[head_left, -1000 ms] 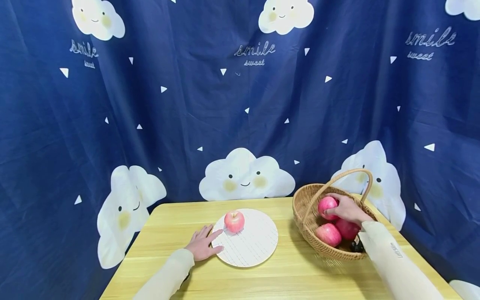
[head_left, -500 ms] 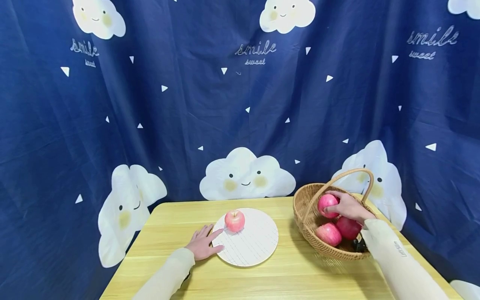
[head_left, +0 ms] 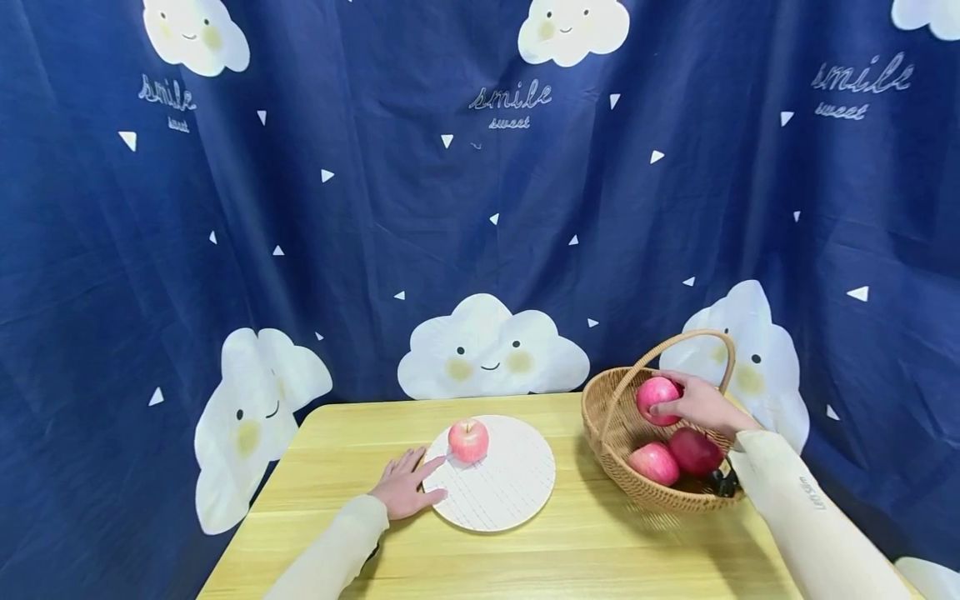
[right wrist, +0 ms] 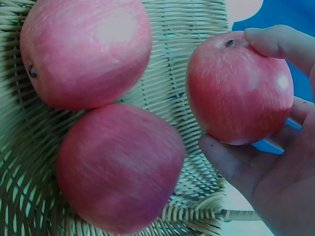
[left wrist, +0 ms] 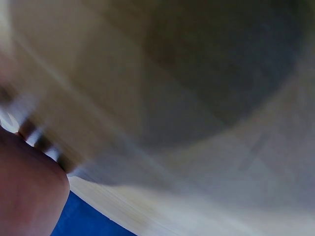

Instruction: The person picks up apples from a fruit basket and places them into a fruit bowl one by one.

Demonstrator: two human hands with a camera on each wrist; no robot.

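Note:
My right hand (head_left: pixel 703 404) grips a red apple (right wrist: pixel 238 91) between thumb and fingers, inside the mouth of the wicker basket (head_left: pixel 615 467). Below it in the basket lie two more apples: a pinkish one (head_left: pixel 654 463) and a darker red one (head_left: pixel 695 452). My left hand (head_left: pixel 402 486) lies with fingers spread at the left edge of a round white plate (head_left: pixel 517 483), its thumb and index finger reaching over the rim. On the plate, near its upper left, sits another apple (head_left: pixel 468 440), stem up and apart from the fingers. The left wrist view is mostly blurred tabletop.
The basket's arched handle (head_left: pixel 686 335) rises over its opening, close to my right hand. A small black object (head_left: pixel 723 482) is at the basket's near right side, beside my sleeve. Behind the wooden table (head_left: pixel 495 571) hangs a blue curtain (head_left: pixel 360 250) with clouds.
My right hand has lifted the gripped apple slightly, away from the two below it. The basket's handle has shifted slightly left. My left hand and the plate look the same.

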